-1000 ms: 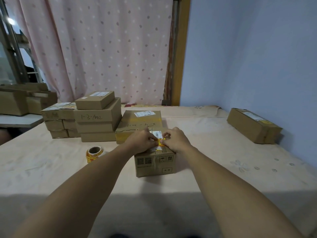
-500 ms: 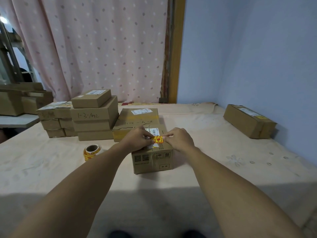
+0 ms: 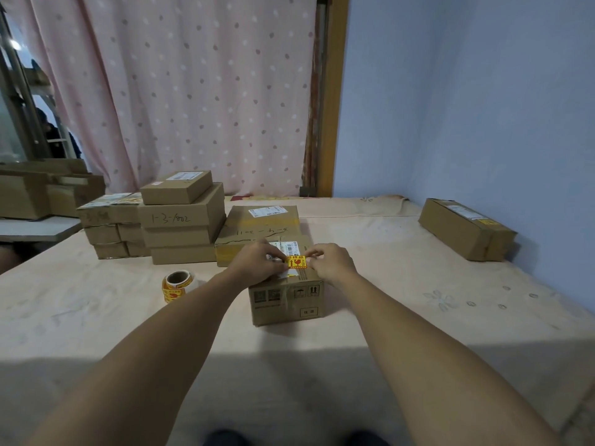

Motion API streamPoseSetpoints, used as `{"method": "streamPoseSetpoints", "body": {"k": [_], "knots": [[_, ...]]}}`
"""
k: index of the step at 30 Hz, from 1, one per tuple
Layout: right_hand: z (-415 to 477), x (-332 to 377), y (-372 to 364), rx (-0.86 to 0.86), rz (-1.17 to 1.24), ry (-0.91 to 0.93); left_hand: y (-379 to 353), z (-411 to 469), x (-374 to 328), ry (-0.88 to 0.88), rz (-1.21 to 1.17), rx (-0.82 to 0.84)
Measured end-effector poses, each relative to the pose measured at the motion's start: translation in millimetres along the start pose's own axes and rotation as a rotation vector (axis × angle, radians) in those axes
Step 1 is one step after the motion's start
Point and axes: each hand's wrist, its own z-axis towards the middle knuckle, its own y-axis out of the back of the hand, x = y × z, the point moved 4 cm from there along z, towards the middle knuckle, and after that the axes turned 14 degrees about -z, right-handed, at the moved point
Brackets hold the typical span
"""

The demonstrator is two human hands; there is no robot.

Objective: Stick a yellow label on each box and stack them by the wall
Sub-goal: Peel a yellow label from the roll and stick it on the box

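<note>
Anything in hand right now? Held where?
The yellow label, over the top of the box: the left hand pinches its left end, the right hand its right end. Whether it is stuck down yet cannot be told.

label (image 3: 296,262) yellow-red | box (image 3: 286,304) brown | curtain (image 3: 193,91) pink, dotted | wall (image 3: 483,107) blue

A pink dotted curtain (image 3: 193,91) is hanging at eleven o'clock, a wooden frame (image 3: 333,91) standing just beside it; a flowered cloth (image 3: 450,300) is covering the worktop (image 3: 96,317).
</note>
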Motion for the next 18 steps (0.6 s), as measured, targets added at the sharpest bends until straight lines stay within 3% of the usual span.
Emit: {"method": "streamPoseSetpoints", "body": {"k": [2, 5, 8, 10, 14, 18], "knots": [[-4.2, -1.6, 3.2, 0.018, 0.027, -0.027, 4.6, -5.7, 2.6, 0.023, -0.054, -0.113], [-8.6, -10.3, 3.5, 0.071, 0.037, -0.095, 16.1, -16.4, 12.4, 0.145, 0.058, -0.311], [-16.0, -20.3, 0.8, 0.135, 0.148, -0.179, 18.6, -25.4, 27.1, 0.384, 0.037, -0.294], [-23.0, -23.2, -1.7, 0.184, 0.245, -0.203, 14.3, -29.1, 31.3, 0.454, -0.075, -0.245], [-33.3, -24.1, 0.6, 0.218, 0.302, -0.171, 5.0, -34.6, 25.7, 0.483, -0.296, -0.271], [-37.1, -33.4, 17.1, 0.130, 0.386, -0.191, -5.3, -27.8, 10.7, 0.455, -0.487, -0.310]]}}
